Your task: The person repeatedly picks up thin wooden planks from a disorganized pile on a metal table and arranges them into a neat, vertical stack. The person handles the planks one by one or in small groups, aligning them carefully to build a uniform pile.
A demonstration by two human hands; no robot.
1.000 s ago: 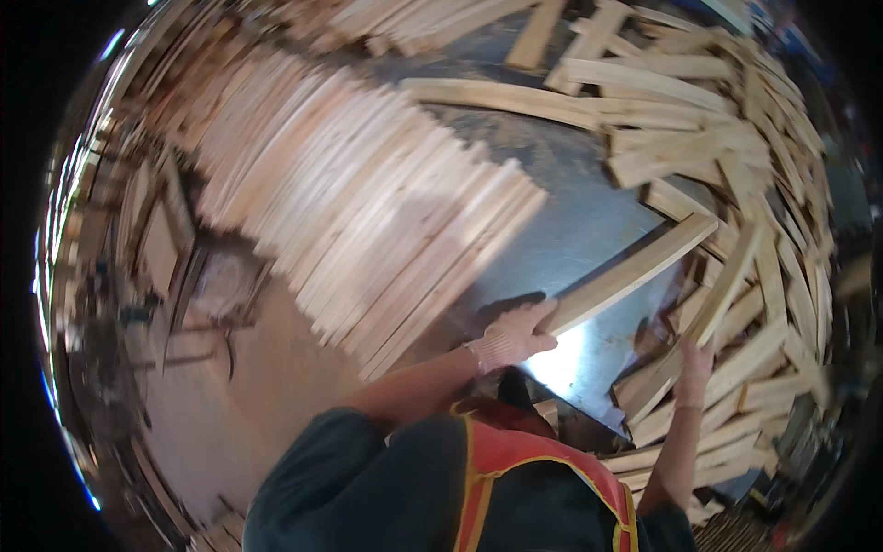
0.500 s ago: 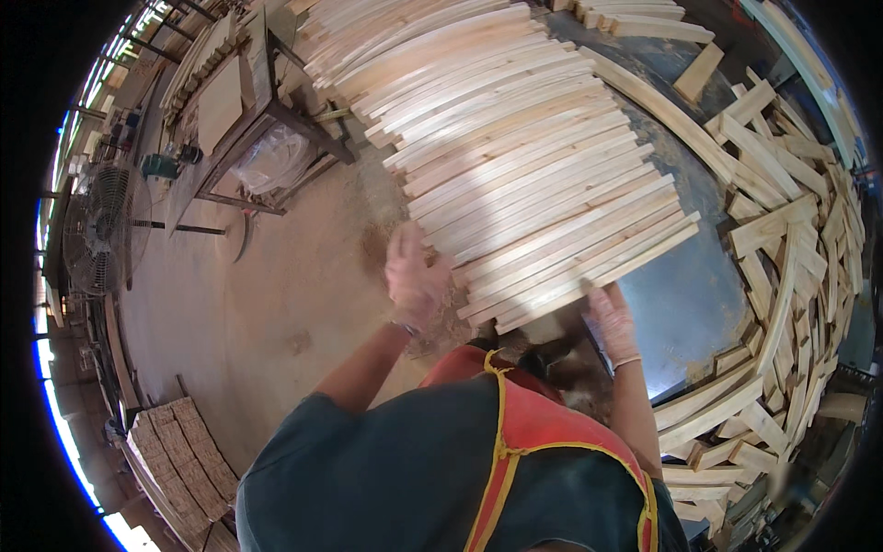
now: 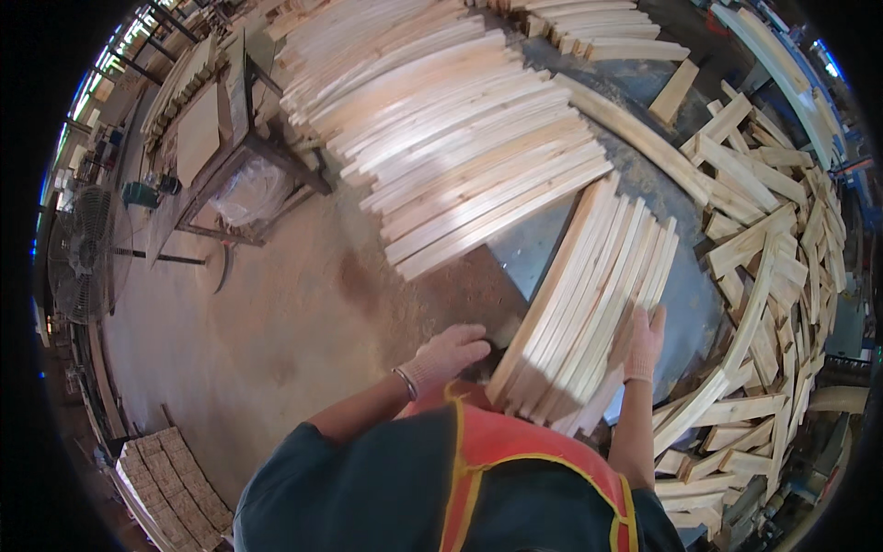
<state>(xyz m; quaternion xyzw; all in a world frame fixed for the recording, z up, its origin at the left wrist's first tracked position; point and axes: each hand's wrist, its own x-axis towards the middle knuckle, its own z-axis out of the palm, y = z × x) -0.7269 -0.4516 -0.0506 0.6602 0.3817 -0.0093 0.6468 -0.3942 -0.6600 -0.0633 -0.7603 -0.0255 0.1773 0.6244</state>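
A group of long pale wooden strips (image 3: 589, 308) lies slanted in front of me, turned away from the larger row of strips (image 3: 460, 152). My right hand (image 3: 647, 345), in a light glove, rests against the right side of this group. Its fingers look stretched out along the outermost strip, though part of them is hidden. To the left of the group's near end is my left hand (image 3: 448, 357), also gloved. Its fingers point right and are extended, with nothing in them, and a gap shows between it and the strips.
Under the strips is a dark metal tabletop (image 3: 685, 285). A big heap of loose wooden offcuts (image 3: 768, 239) fills the right side. A workbench (image 3: 244, 138) and a fan (image 3: 85, 248) stand at left, a bundled stack of wood (image 3: 170, 488) at lower left.
Several strips at the near end have separated from the row and swung round, now pointing toward me. My left hand has come down and right; my right hand has moved slightly right along with the strips.
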